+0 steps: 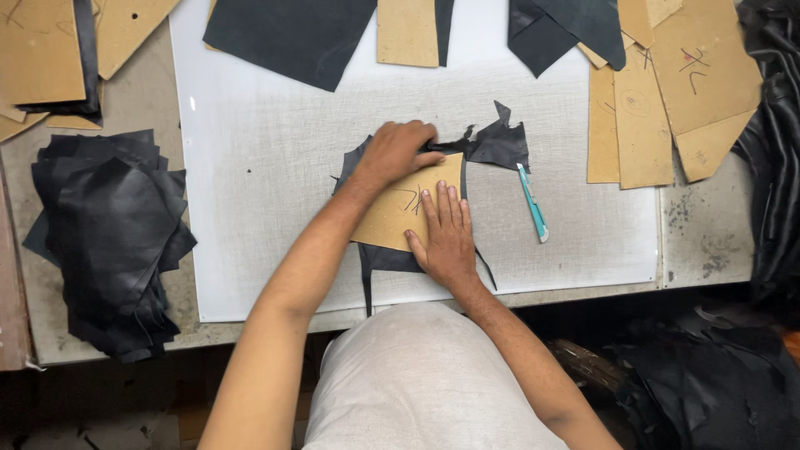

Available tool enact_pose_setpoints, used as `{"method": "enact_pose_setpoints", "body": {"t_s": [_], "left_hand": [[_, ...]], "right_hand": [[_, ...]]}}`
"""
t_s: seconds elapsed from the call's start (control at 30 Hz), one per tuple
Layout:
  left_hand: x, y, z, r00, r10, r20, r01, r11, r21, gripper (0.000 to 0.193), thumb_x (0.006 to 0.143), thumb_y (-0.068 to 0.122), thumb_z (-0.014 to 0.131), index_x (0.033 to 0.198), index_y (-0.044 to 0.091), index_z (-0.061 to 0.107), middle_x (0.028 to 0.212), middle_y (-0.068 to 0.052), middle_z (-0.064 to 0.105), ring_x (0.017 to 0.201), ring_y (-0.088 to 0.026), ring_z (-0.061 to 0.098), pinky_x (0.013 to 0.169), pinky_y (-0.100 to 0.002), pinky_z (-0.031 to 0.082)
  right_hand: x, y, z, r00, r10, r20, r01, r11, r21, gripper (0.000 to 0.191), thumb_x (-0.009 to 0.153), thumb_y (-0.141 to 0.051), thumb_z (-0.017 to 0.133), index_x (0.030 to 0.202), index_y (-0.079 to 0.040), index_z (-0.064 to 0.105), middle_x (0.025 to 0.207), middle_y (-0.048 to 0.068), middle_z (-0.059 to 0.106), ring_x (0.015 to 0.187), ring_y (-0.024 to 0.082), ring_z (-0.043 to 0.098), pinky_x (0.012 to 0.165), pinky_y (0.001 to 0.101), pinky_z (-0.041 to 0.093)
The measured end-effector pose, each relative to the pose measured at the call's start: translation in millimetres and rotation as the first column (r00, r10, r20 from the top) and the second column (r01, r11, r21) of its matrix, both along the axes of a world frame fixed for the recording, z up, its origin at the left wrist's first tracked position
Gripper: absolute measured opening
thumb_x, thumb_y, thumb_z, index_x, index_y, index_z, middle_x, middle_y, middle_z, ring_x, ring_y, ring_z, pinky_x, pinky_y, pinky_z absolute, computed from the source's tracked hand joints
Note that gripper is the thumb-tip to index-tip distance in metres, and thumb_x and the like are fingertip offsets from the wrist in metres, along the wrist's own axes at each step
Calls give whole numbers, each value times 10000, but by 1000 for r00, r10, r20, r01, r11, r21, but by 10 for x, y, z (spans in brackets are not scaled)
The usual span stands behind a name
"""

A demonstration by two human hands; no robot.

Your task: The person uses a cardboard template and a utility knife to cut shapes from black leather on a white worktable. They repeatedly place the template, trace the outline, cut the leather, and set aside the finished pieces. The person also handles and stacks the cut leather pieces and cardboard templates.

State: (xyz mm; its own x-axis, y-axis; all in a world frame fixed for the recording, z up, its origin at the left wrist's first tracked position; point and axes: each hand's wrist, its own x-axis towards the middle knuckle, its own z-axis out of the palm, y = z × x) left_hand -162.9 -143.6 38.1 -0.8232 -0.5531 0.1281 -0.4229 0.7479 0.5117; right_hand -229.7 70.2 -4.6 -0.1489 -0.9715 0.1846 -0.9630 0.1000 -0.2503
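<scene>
Cardboard, tan and cut as a pattern piece (398, 210), lies under both hands near the middle of the bench. The right hand (446, 237) lies flat on its lower right part, fingers (442, 208) straight and close together, palm down, pinching nothing. The left hand (398, 152) rests at the upper edge of the pattern piece with its fingers curled in; its grip is pressed together, but whether it pinches a tool or only the edge cannot be told, since the fingertips are hidden.

Beneath the pattern piece lies a piece of black leather (498, 143), showing past it at the upper right as a ragged flap, at the left edge, and below as a thin strip that runs towards the front edge of the bench. All of this sits on a white cutting board (250, 167) that covers most of the bench.

Just right of the leather, apart from both hands, lies a teal utility knife (532, 203), pointing down and slightly right. Farther right sits a group of cardboard templates (667, 108), overlapping one another, some with pen marks. Along the far edge of the board lie more black leather pieces (292, 37) and another tan card (407, 32). At the left of the bench, off the board, stands a stack of cut black leather (108, 233), with further tan cards (42, 50) above it. Dark heaped material (775, 150) fills the right edge of the view.
</scene>
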Motion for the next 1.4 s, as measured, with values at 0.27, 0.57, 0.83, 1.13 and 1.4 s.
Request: {"method": "enact_pose_setpoints", "body": {"t_s": [0.27, 0.57, 0.83, 1.13, 1.4], "left_hand": [[739, -121, 173, 954, 254, -160, -280, 944, -175, 378, 745, 279, 876, 1069, 141, 740, 1127, -70, 645, 1103, -260, 572, 873, -433, 450], [1119, 345, -113, 791, 610, -38, -610, 792, 23, 248, 872, 292, 841, 927, 77, 730, 900, -67, 673, 845, -226, 582, 796, -413, 443], [1241, 294, -134, 722, 692, 1, -645, 672, 365, 171, 907, 246, 792, 938, 79, 775, 814, -58, 765, 689, -148, 708, 623, -321, 556], [1435, 247, -143, 701, 713, -27, -681, 680, 272, 146, 936, 233, 749, 977, 94, 760, 903, -54, 746, 772, -162, 700, 666, -350, 553], [1413, 904, -328, 916, 385, -116, -399, 906, -143, 755, 839, 512, 833, 1428, 115, 577, 1555, -161, 425, 1465, -329, 330, 1165, -558, 293]], "right_hand": [[40, 38, -46, 1000, -9, -18, 9, 1000, 2, 787, 977, -476, 581, 1595, -77, 301, 1652, 255, 223, 1558, 381, 174, 1267, 525, 107], [47, -205, 1, 999, -41, 24, 40, 998, 51, 789, 983, -483, 577, 1608, -95, 293, 1674, 226, 221, 1565, 368, 170, 1268, 530, 116], [30, -223, -38, 999, -41, -24, 42, 998, 48, 777, 1000, -512, 541, 1607, -100, 288, 1668, 230, 199, 1558, 359, 162, 1260, 534, 113], [89, -217, 17, 997, -64, 34, 62, 996, 64, 770, 994, -488, 564, 1607, -109, 291, 1682, 207, 190, 1568, 346, 150, 1267, 530, 94], [-32, -274, 143, 804, 150, 576, -89, 987, -133, 710, 1007, -248, 631, 1605, -61, 296, 1692, 177, 260, 1593, 346, 219, 1286, 541, 164]]}}
